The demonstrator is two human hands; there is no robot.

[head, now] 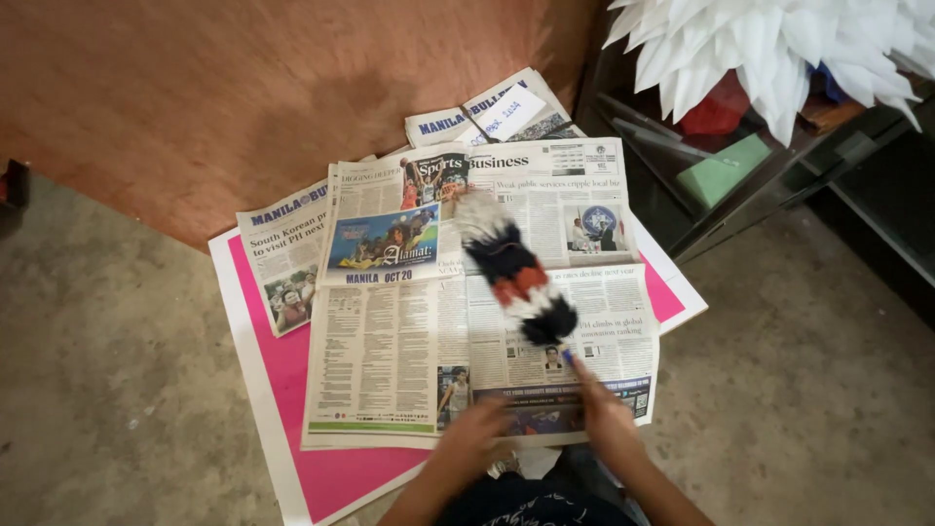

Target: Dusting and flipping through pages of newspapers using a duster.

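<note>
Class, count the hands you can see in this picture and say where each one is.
2. The left hand rests on the newspaper's lower edge. The right hand, beside it, holds the striped duster over the pages. Both are blurred; no other hands show.

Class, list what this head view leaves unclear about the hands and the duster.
- Right hand: motion blur hides its grip on the feather duster.
- Left hand: blurred; contact with the newspaper unclear.
- Pink board: cut by bottom edge, mostly covered by the newspaper.

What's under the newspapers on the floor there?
A pink board with white edging lies under the newspapers, showing at the left, bottom and right. Anything between paper and board is covered.
</note>
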